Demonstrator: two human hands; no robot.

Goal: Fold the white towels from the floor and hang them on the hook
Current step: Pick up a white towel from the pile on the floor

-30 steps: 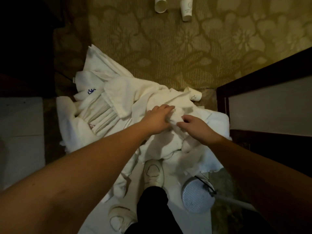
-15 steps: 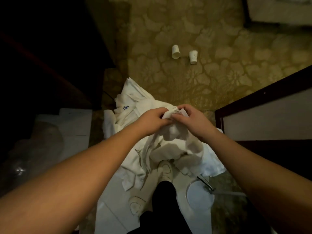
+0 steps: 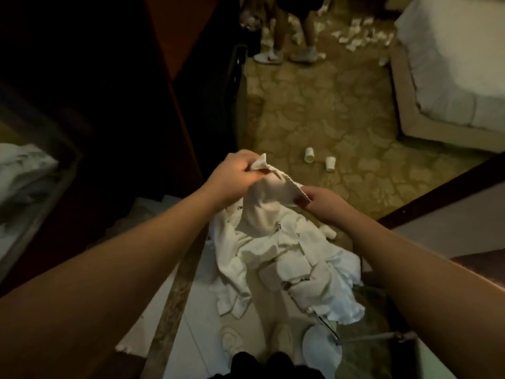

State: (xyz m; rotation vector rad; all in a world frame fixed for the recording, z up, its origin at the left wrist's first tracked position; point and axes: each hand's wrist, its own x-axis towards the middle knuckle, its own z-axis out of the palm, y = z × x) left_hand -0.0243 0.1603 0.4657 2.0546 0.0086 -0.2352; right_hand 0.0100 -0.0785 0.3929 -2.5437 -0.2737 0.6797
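A white towel [image 3: 269, 199] hangs between my hands above the floor. My left hand [image 3: 237, 172] grips one corner, which sticks out above the fist. My right hand [image 3: 317, 202] pinches the same top edge further right. The towel's lower part droops onto a heap of white towels [image 3: 287, 266] lying on the floor in front of my feet. No hook shows in the head view.
Two paper cups [image 3: 319, 159] lie on the patterned carpet beyond the heap. A bed [image 3: 451, 77] stands at the far right. Another person's legs [image 3: 289, 31] stand at the top. Dark wooden furniture fills the left; a door frame [image 3: 437, 192] runs on the right. A round white object [image 3: 322, 354] sits by my shoes.
Both hands have risen with the towel, lifting it off the heap. My hands have moved apart along its top edge, and my head has tilted up, bringing the bed and the other person into view.
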